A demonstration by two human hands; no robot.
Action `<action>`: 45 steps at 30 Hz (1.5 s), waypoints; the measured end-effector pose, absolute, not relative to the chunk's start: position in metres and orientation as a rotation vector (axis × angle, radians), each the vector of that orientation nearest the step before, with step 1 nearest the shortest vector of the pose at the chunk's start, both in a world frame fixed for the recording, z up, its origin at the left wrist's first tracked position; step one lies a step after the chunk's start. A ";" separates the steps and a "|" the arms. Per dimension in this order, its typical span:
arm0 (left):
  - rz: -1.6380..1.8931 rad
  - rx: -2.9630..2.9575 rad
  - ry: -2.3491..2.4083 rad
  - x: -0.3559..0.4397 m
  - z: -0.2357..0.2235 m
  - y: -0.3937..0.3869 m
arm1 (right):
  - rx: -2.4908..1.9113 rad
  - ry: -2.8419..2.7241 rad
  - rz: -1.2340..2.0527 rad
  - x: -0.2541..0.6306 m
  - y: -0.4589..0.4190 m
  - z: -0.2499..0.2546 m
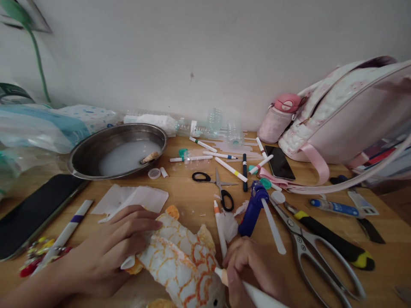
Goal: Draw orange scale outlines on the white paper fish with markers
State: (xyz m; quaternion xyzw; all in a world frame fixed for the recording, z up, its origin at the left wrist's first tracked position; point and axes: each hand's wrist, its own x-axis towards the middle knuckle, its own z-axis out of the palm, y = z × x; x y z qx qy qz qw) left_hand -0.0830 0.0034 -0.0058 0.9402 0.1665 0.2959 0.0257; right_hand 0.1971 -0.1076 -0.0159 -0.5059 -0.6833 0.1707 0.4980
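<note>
A white paper-covered fish figure [183,256] with orange scale lines and orange fins lies at the front of the table. A dark eye spot shows near the lower edge of the picture. My left hand [118,244] holds its tail end, fingers bent over the top and thumb below. My right hand [253,269] grips a thick white marker [257,295], its tip touching or almost touching the scales on the right side. Beside that hand lie a white marker with an orange band [220,226] and a blue glue gun [252,214].
Behind are a metal basin [117,175] of cloudy water, black scissors [220,186] and several scattered markers. Large metal scissors [303,244] and a black-yellow cutter [334,239] lie right. A phone [38,209] lies left. A pink bag [359,115] and bottle [278,117] stand back right.
</note>
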 end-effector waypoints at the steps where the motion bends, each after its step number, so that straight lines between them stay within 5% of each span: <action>1: 0.920 2.910 0.510 -0.083 -0.006 0.003 | -1.220 -1.658 0.416 0.197 -0.108 -0.016; 27: 0.907 2.929 0.556 -0.082 -0.002 0.003 | -1.044 -1.899 0.566 0.215 -0.102 -0.008; 45: 0.936 2.931 0.545 -0.081 -0.001 0.003 | -1.350 -1.565 0.643 0.198 -0.110 -0.011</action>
